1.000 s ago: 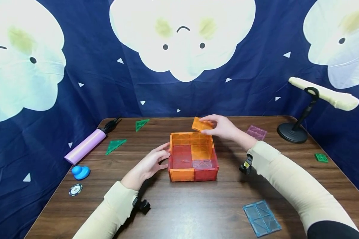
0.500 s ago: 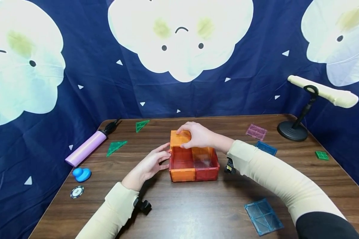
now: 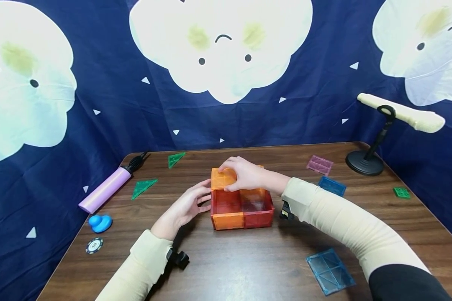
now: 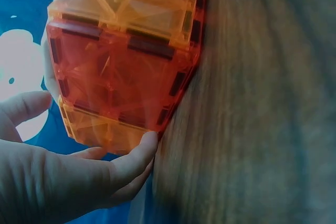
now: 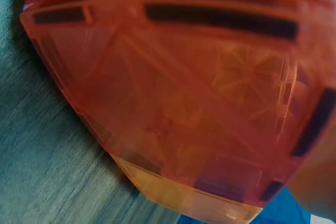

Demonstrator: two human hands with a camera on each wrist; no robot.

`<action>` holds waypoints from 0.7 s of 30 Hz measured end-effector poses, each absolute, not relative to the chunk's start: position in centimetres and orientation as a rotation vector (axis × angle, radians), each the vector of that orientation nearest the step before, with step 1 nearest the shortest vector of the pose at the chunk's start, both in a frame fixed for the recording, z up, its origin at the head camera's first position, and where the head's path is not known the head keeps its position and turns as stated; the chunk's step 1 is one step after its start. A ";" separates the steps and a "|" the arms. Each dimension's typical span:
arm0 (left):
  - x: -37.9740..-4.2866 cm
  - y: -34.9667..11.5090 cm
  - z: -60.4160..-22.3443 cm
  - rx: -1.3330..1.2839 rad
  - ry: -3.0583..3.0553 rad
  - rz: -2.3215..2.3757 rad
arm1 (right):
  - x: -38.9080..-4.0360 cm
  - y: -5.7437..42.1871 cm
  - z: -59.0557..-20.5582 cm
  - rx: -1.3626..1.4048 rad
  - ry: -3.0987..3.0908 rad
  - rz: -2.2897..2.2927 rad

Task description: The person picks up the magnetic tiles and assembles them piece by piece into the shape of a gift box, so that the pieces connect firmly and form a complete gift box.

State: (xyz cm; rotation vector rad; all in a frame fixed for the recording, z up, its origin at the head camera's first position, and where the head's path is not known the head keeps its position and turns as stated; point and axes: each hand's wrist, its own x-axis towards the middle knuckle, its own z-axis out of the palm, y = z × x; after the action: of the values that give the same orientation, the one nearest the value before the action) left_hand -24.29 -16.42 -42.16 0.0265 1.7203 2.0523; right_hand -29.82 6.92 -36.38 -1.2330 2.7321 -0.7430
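Note:
An open-topped box of see-through magnetic tiles (image 3: 258,219) in red and orange sits mid-table. Across its back left corner lies a square orange magnetic tile (image 3: 219,182), flat over the top edge. My right hand (image 3: 245,173) grips this tile between thumb and fingers from above. Against the box's left side, my left hand (image 3: 182,207) rests with loosely extended fingers. In the left wrist view, a fingertip (image 4: 149,139) is right at the lower corner of the red side wall (image 4: 113,72). A red wall (image 5: 136,87) fills most of the right wrist view; the right fingers are hidden there.
Blue tiles lie at front right (image 3: 330,271) and behind the right forearm (image 3: 332,186). A purple tile (image 3: 320,165), green triangles (image 3: 144,187), a lilac pump (image 3: 107,188), a blue duck (image 3: 100,223), a poker chip (image 3: 94,245), a green brick (image 3: 401,192) and a black stand (image 3: 365,163) surround the box.
My right hand has carried the orange tile leftward from above the back right and laid it over the back left corner. The blue tile behind the forearm came into view. My left hand stays put.

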 end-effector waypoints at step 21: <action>-26.1 -15.7 -42.2 0.016 1.789 2.037 | -31.8 22.6 -38.7 -0.488 2.924 -1.379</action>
State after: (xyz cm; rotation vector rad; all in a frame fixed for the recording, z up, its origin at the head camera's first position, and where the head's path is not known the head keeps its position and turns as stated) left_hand -26.10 -15.71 -42.19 0.0163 1.7890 2.0368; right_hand -31.77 22.63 -38.73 -0.4884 2.9244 -1.3795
